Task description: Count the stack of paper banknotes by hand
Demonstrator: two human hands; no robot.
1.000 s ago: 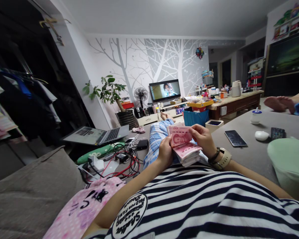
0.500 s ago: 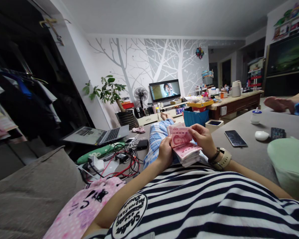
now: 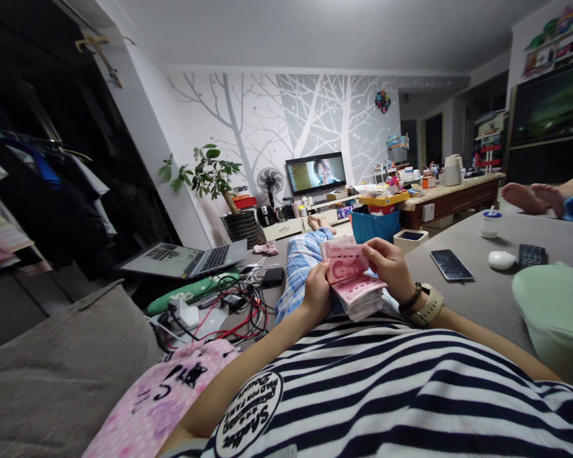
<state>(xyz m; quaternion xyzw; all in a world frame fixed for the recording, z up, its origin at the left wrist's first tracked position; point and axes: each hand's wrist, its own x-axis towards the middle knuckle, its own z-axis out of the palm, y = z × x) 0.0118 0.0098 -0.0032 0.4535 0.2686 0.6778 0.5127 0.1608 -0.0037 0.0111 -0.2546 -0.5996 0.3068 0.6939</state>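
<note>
A thick stack of pink 100 banknotes is bent over above my lap, its lower part facing my striped shirt and its upper notes raised. My left hand grips the stack from the left side, thumb on the front. At the upper right corner of the raised notes, my right hand pinches an edge between thumb and fingers. How many notes lie between those fingertips cannot be made out. A bracelet and a pale watch are on my right wrist.
Left of my legs lie tangled cables, a black box and an open laptop. On the right are a phone, a white mouse, a remote and a green neck pillow. Another person's feet rest beyond.
My hands and the banknotes stay almost in place; the raised notes bend slightly under my right fingers. The other person's feet at the right have shifted a little.
</note>
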